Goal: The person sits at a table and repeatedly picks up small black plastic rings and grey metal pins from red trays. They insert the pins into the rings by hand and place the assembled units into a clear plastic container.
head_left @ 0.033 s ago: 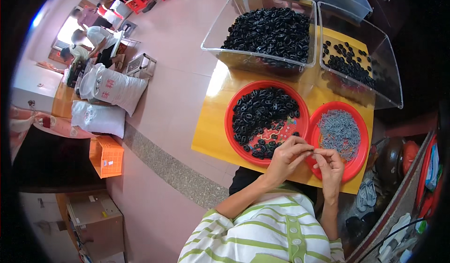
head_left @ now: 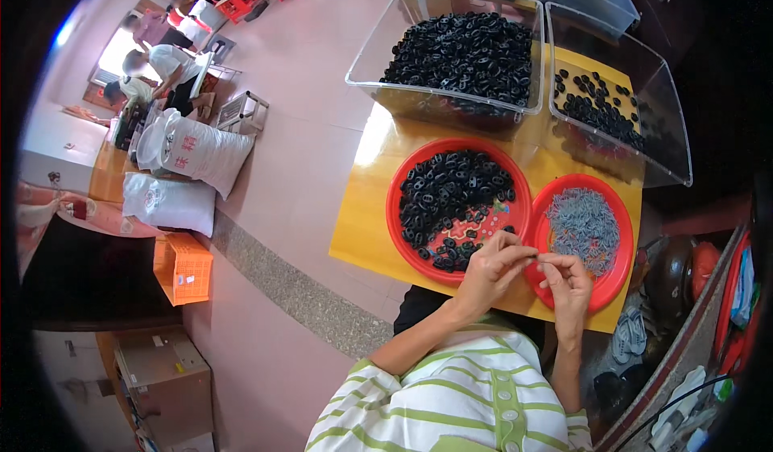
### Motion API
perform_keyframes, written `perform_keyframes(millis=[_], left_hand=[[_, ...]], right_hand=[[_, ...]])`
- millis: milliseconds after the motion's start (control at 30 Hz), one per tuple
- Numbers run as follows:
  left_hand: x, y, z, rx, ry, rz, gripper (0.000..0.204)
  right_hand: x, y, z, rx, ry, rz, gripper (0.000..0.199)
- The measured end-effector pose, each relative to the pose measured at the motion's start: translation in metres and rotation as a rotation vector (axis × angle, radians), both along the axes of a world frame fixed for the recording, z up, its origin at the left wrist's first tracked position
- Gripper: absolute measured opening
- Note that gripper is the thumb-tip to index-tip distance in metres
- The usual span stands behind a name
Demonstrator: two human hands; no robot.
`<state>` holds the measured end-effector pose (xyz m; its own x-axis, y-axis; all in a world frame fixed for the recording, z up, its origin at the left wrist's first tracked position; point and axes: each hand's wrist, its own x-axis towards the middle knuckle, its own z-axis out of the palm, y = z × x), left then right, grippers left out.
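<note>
My left hand [head_left: 493,268] and my right hand [head_left: 566,279] meet fingertip to fingertip above the near rims of two red trays. Both are closed in a pinch; whatever sits between the fingertips is too small and hidden to name. Beneath and beyond the left hand lies a round red tray [head_left: 393,225] heaped with small black oval plastic parts with holes [head_left: 451,190]. By the right hand a smaller red tray [head_left: 618,279] holds a pile of thin grey screw-like pieces [head_left: 584,227].
A clear bin [head_left: 362,84] full of black parts stands behind the trays on the yellow table [head_left: 362,227]. Beside it, another clear bin [head_left: 672,142] holds fewer round black pieces. White sacks [head_left: 205,158], an orange crate [head_left: 183,271] and people at work are off left.
My hands stay together in nearly the same place, with only a very slight shift of the fingers. Trays and bins have not moved.
</note>
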<state>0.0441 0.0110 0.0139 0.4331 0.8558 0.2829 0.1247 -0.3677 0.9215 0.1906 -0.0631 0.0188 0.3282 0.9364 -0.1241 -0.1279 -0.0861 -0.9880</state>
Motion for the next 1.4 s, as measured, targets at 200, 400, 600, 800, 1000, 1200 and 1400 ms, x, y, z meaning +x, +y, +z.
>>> perform_keyframes(millis=[200, 400, 600, 800, 1000, 1200, 1400], left_hand=[[-0.005, -0.007, -0.014, -0.582, -0.234, -0.024, 0.015], [-0.009, -0.009, -0.007, -0.974, -0.514, -0.089, 0.016], [-0.009, -0.012, -0.002, -0.98, -0.505, -0.099, 0.015], [-0.009, -0.012, -0.002, -1.0, -0.511, -0.113, 0.013], [-0.007, -0.011, -0.001, -1.011, -0.507, -0.127, 0.015], [-0.005, -0.01, -0.004, -0.993, -0.503, -0.125, 0.015], [-0.004, -0.011, -0.004, -0.962, -0.473, -0.091, 0.015]], right_hand=[[0.0, 0.001, -0.002, 0.017, -0.081, -0.034, 0.012], [-0.004, 0.001, -0.006, 0.097, -0.162, -0.05, 0.01], [-0.009, 0.0, -0.007, 0.108, -0.171, -0.059, 0.01], [-0.013, 0.002, -0.009, 0.118, -0.115, -0.032, 0.009], [-0.012, 0.001, -0.009, 0.079, -0.015, -0.043, 0.009], [-0.011, 0.002, -0.009, 0.071, -0.014, -0.033, 0.008], [-0.015, 0.004, -0.006, 0.086, -0.162, -0.055, 0.007]])
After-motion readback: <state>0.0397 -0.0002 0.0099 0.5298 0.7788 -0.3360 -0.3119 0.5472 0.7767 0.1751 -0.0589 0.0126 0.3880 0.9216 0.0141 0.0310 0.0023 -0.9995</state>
